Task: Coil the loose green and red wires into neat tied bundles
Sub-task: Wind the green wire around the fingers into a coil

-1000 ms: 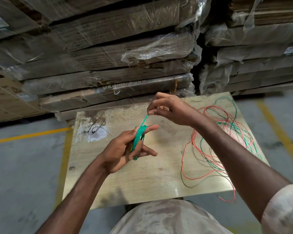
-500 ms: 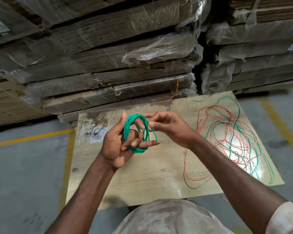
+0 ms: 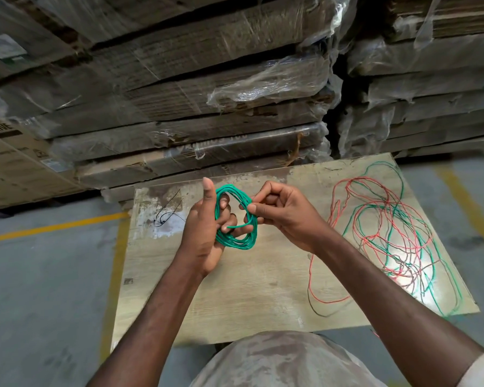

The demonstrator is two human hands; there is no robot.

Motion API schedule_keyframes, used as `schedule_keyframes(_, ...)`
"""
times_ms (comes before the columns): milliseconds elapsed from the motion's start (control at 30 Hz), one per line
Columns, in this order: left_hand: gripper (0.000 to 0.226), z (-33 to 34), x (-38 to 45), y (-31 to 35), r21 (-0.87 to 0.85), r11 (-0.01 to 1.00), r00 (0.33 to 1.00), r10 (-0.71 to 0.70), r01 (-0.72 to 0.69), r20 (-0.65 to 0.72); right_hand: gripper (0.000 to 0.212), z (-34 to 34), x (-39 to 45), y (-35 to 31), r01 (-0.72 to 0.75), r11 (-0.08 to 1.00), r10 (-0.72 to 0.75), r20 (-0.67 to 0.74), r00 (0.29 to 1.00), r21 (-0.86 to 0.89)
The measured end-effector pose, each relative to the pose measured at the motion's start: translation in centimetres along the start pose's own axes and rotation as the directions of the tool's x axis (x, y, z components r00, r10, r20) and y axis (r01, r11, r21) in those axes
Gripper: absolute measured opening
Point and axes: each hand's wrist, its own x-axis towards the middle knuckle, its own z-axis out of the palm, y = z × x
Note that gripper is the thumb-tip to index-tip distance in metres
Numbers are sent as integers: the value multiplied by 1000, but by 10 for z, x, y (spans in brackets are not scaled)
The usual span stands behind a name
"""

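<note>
Above the table [image 3: 263,289], our left hand [image 3: 204,233] grips the green coil [image 3: 236,243]; our right hand [image 3: 280,213] apparently pinches its free end. We should wrap that end tightly across the loops.

Green wire coil [image 3: 236,241] upright above board; loose red-green tangle [image 3: 389,236] flat at right.

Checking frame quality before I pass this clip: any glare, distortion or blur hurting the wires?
Head view: bright glare on the board washes out part of the loose wire tangle at right; wide-angle bending curves the stacked cartons; the green coil and both hands, left and right, are sharp and evenly lit.
</note>
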Motion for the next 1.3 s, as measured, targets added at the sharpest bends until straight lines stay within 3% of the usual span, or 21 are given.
schedule_keyframes(167, 48, -7, 13, -15, 364, 918, 966, 223, -161, -135, 26, -3, 2, 6, -44, 998, 43, -22, 999, -43)
schedule_keyframes(367, 46, -16, 25, -30, 549, 811, 926, 342, -204, -160, 46, 1, 4, 13, -121, 985, 131, 72, 989, -124)
schedule_keyframes(567, 38, -8, 19, -33, 474, 855, 955, 284, -210, -90, 28, -9, 9, 1, -186, 928, 207, 30, 978, -322)
schedule_keyframes(700, 38, -7, 14, -33, 494, 836, 946, 316, -239, -77, 18, -10, 14, 1, -117, 751, 132, -26, 991, -650)
schedule_keyframes(767, 30, -9, 12, -35, 518, 813, 939, 340, -264, -56, 14, -12, 12, 3, -106, 683, 97, -54, 994, -723)
schedule_keyframes(833, 22, -13, 8, -39, 565, 769, 934, 358, -299, 7, 12, -19, 8, 6, -108, 655, 75, -77, 994, -748)
schedule_keyframes(967, 39, -28, 3, -58, 673, 664, 936, 328, -327, 130, 14, -35, 2, 14, -98, 591, 75, -66, 995, -801)
schedule_keyframes(1067, 36, -35, 0, -62, 741, 565, 903, 410, -362, 129, 16, -38, -3, 22, -53, 558, 53, -28, 998, -828)
schedule_keyframes(1167, 33, -33, -6, -63, 732, 576, 893, 439, -364, 99, 15, -35, -3, 28, -30, 530, 18, -24, 1000, -848)
schedule_keyframes(1300, 36, -51, -1, -63, 808, 455, 863, 491, -374, 123, 18, -19, 11, 34, -80, 597, 63, -52, 997, -799)
